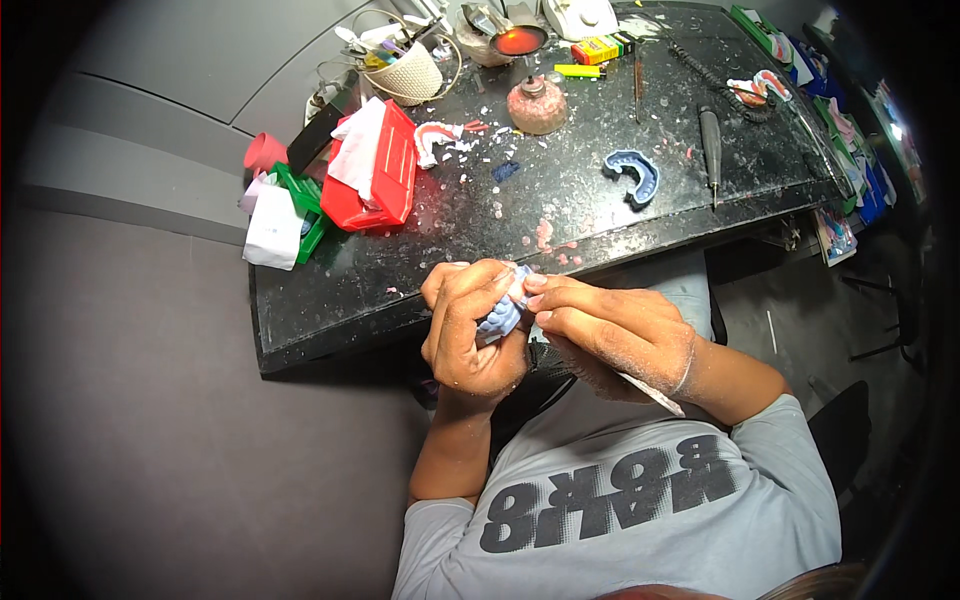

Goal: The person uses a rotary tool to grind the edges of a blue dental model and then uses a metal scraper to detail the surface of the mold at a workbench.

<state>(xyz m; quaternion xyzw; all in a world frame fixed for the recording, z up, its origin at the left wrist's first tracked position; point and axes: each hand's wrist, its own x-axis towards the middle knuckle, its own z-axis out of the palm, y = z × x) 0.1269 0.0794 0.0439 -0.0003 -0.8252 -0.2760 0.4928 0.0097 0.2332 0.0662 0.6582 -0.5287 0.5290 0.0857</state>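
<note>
My left hand (pixel 470 330) grips a pale blue dental model (pixel 500 322) with moulded teeth, near the bench's front edge; a small pinkish patch shows at its top. My right hand (pixel 615 335) is closed beside it, fingertips against the model, with a long, pale, flat-looking tool (pixel 655 395) held in it and poking out below the palm. What the tool's other end does is hidden. Beyond my hands lie a dark blue U-shaped tray (pixel 645 180) and pink scraps (pixel 545 235) on the black bench (pixel 450 210).
The bench holds a red box (pixel 394 180), green bin (pixel 310 225), tool cup (pixel 410 80), spirit burner (pixel 535 110), pan of red liquid (pixel 520 40), lighter (pixel 580 71), denture setups (pixel 435 140), a handpiece (pixel 711 145) with coiled cord. A grey wall stands left; dark chairs (pixel 840 430) right.
</note>
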